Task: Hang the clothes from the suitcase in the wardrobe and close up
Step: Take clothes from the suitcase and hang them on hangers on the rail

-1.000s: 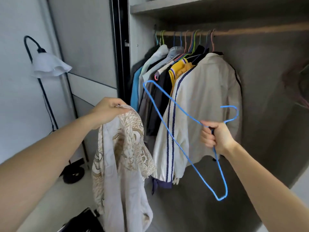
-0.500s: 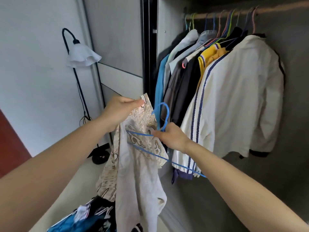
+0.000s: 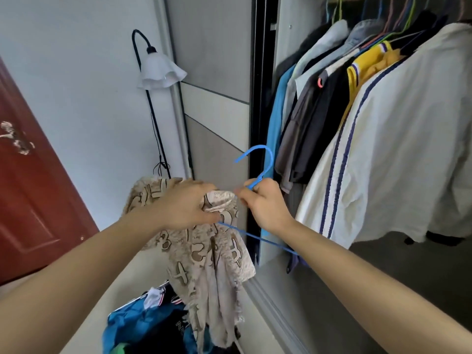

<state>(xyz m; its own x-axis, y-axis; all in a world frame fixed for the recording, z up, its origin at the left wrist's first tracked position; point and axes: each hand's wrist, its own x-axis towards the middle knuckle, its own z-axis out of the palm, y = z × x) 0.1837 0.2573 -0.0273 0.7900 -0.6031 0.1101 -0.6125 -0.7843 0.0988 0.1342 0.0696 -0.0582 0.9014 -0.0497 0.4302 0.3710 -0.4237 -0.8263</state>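
Below, suitcase (image 3: 120, 309) of clothes (image 3: 143, 325), wardrobe (image 3: 282, 47) of hung shirts (image 3: 396, 139), left hand (image 3: 184, 205) gripping beige shirt (image 3: 204, 264), right hand (image 3: 265, 208) gripping blue hanger (image 3: 265, 159)

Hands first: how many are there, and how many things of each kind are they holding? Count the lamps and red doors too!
Hands: 2 (left hand, right hand)
Hangers held: 1 (blue hanger)
Shirts held: 1 (patterned shirt)
Lamps: 1 (floor lamp)
Red doors: 1 (red door)
Total: 6
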